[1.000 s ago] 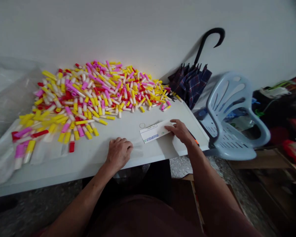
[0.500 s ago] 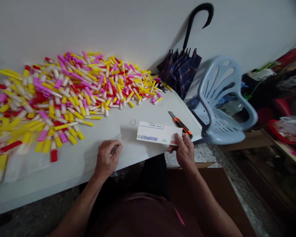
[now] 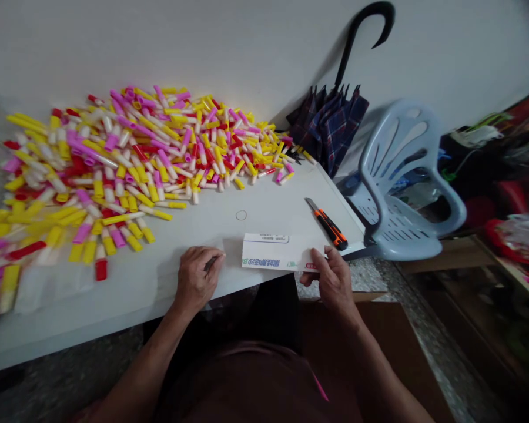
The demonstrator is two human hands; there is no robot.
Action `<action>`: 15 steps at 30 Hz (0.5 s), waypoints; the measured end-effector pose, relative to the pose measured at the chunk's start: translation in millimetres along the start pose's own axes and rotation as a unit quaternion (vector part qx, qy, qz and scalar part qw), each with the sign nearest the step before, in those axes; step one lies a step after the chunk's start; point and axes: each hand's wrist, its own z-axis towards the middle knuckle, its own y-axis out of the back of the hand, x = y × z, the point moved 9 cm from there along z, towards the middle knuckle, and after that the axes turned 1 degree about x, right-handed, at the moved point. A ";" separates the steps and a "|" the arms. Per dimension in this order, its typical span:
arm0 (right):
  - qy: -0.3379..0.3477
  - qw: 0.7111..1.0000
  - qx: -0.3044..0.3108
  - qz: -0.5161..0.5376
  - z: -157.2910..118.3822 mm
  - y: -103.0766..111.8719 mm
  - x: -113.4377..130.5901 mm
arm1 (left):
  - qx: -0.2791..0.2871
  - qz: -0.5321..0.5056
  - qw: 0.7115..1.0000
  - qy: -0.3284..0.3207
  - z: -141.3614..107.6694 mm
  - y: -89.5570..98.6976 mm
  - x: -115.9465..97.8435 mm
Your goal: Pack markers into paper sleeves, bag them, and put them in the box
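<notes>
My right hand (image 3: 334, 276) pinches the right end of a flat white carton (image 3: 268, 252) between thumb and fingers. Green, blue and red print runs along the carton's lower edge. To its left, my left hand (image 3: 198, 276) rests at the table's front edge with curled fingers. Something small and dark shows between its thumb and forefinger, too little to name. Behind the carton a thin ring like a rubber band (image 3: 241, 215) lies on the white table (image 3: 211, 223). An orange and black utility knife (image 3: 328, 224), blade out, lies just beyond my right hand.
A wide heap of yellow, pink, red and white plastic tubes (image 3: 158, 153) covers the table's left and back. A folded plaid umbrella (image 3: 335, 126) leans on the wall. Right of the table stands a pale blue plastic chair (image 3: 405, 170), with cluttered shelving (image 3: 502, 258) beyond.
The carton has tipped and lowered slightly in my right hand. My left hand keeps its curled shape, and the whole view has shifted a little.
</notes>
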 end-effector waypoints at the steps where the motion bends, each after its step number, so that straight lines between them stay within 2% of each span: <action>1: 0.002 1.000 0.003 -0.005 -0.2 0.0 1.6 | -0.003 0.000 1.000 -0.006 -0.3 -0.1 -0.2; 9: 0.003 0.999 0.022 -0.026 1.8 -7.9 3.3 | -0.017 0.005 0.999 -0.041 -2.7 0.0 -3.4; 15: -0.019 0.998 0.052 -0.030 8.0 -21.2 1.1 | -0.007 0.015 0.999 -0.044 -3.9 -2.9 -2.6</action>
